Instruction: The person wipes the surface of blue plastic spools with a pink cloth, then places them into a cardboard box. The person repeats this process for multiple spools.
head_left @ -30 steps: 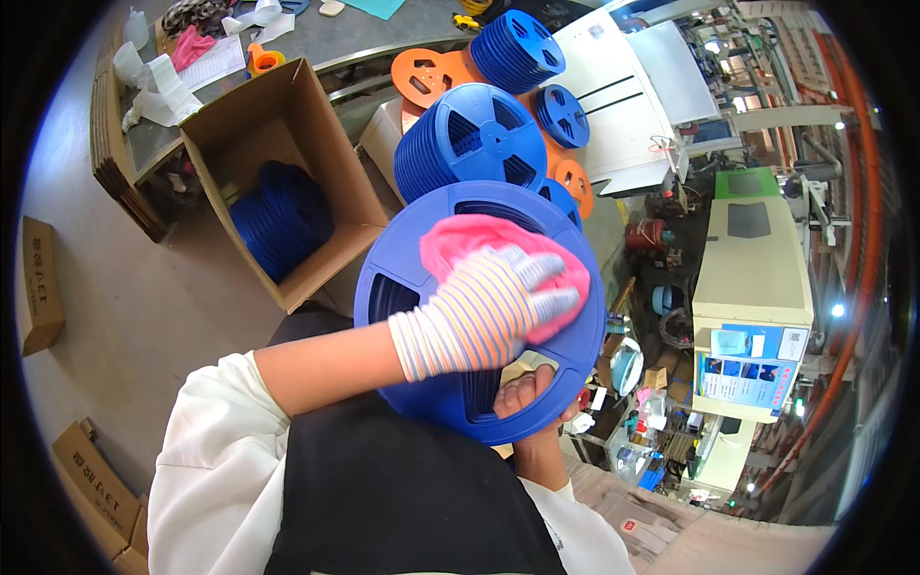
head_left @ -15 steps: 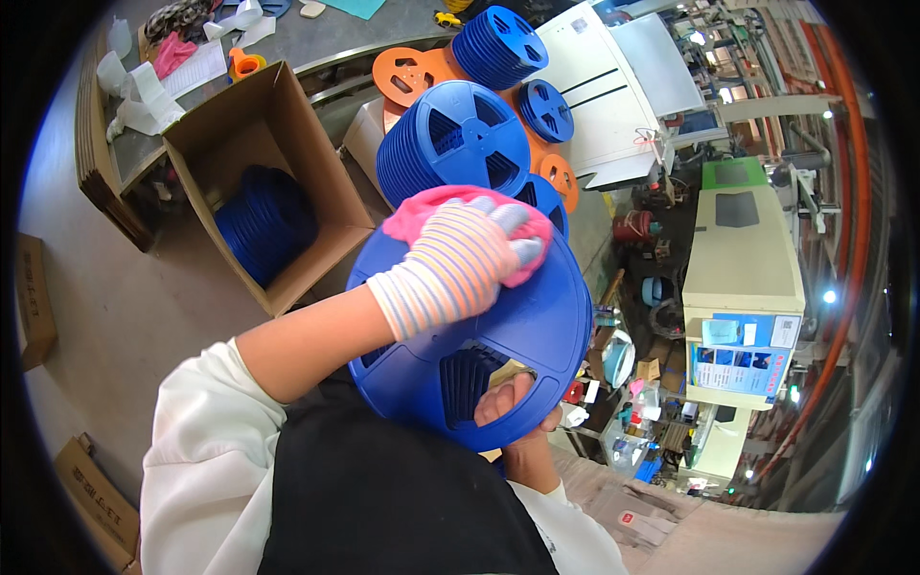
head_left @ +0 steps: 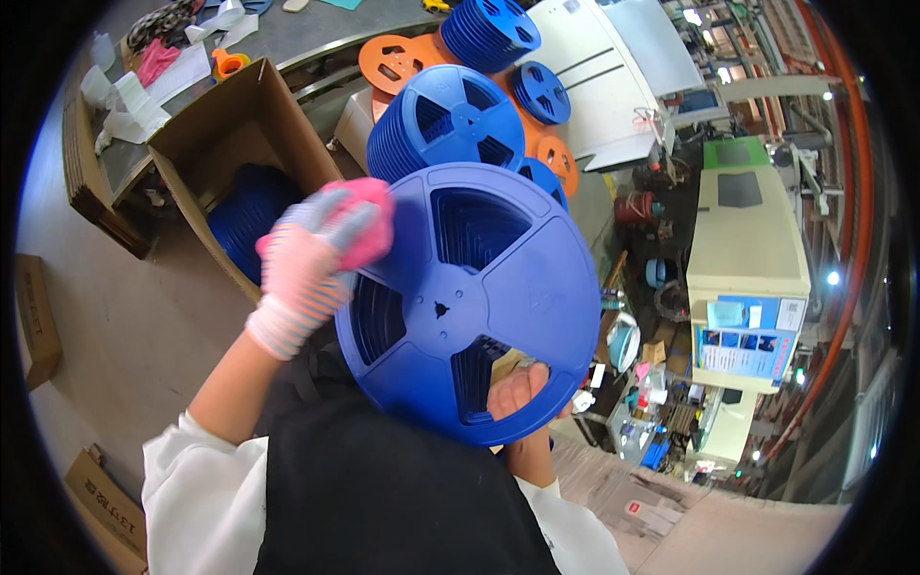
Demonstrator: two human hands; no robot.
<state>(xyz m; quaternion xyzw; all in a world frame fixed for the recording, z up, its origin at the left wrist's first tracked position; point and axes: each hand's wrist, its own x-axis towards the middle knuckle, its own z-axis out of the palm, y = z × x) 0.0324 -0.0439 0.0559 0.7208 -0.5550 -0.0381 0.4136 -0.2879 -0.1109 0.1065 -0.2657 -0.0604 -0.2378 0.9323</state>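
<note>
Here's the left hand [head_left: 305, 264], in a striped knit glove, fingers bunched tight on a pink cloth [head_left: 369, 222], both a little blurred. The cloth overlaps the upper-left rim of the held blue reels [head_left: 541, 287] in view; whether it presses on them, I can't tell.

Over to the right hand [head_left: 517, 391]: fingers through the lower opening, clamped on the rim at the lower right, part of the hand hidden behind. And those reels are right in front of the person's black apron [head_left: 383, 489], broad face to the camera, layer upon layer showing through the windows.

Moving out, left: an open cardboard box [head_left: 292, 125], with more blue reels [head_left: 238, 225] lying inside. Just beyond the held reels, a big blue stack [head_left: 450, 120] tilts its face this way, a smaller blue reel [head_left: 542, 93] near it, an orange reel [head_left: 388, 63] on its other side.

Up at the top left, the surface [head_left: 297, 36] carries an orange tape roll [head_left: 230, 65], white paper strips [head_left: 134, 105] and a second pink cloth [head_left: 158, 64]. Far right, well apart, stands a cream machine [head_left: 743, 240] with a green end [head_left: 728, 153].
</note>
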